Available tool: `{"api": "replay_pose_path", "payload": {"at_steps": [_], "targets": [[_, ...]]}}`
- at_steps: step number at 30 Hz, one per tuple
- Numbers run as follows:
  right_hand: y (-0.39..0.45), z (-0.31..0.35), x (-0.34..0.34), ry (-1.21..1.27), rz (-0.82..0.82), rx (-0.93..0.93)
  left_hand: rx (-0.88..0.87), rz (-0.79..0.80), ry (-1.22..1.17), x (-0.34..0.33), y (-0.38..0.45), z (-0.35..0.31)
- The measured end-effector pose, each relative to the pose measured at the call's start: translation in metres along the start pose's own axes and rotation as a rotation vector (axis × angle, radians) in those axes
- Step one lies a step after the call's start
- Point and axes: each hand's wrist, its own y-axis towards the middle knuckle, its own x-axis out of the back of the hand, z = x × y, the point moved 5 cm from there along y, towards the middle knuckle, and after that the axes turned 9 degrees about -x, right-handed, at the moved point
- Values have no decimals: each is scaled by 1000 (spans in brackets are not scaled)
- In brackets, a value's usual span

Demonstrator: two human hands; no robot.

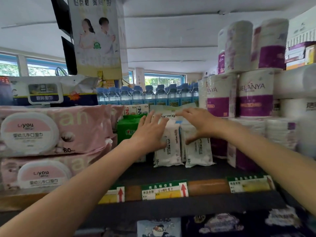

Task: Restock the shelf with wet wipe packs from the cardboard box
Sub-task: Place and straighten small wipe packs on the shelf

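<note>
Small white baby wipe packs (172,147) stand upright in a cluster on the dark shelf (171,171), with another white pack (172,111) lying flat on top of them. My left hand (150,132) lies with straight fingers against the left side of the cluster. My right hand (198,124) reaches over the right side, fingers spread on the top pack and thumb down on the front of the right upright pack (198,154). The cardboard box is out of view.
Large pink wipe packs (51,132) are stacked at the left, a green pack (127,129) beside the cluster. Purple-and-white toilet roll packs (253,94) tower at the right. Water bottles (147,94) line the back. Price tags (164,191) run along the shelf's front edge.
</note>
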Motion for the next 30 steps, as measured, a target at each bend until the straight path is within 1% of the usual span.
{"api": "replay_pose_path", "payload": {"at_steps": [2,4,8,14,18,21,22,23,25,27,30], "targets": [[-11,-13,4,-24,51,9,-23,83,41,-4,1,-3],[-23,-17,-3,-99,84,21,-27,160,75,-13,4,-10],[-36,-18,-33,-213,118,-39,-4,242,97,-27,16,-20],[-25,-10,-46,-295,8,-100,5,216,128,-33,23,-22],[-22,-7,-43,-283,43,-134,12,175,133,-37,20,-22],[-24,-7,-40,-198,87,-160,26,163,16,-34,17,-19],[-25,-7,-37,-171,88,-173,37,124,-47,-27,16,-16],[-25,-7,-34,-149,64,-186,41,53,-96,-18,13,-14],[-22,-1,-17,-74,-36,-197,17,-147,-119,11,1,-6],[-19,7,3,21,-116,-197,-50,-326,-74,39,-15,-5],[-10,45,28,119,-183,-112,-88,-497,-3,69,-45,7]]}}
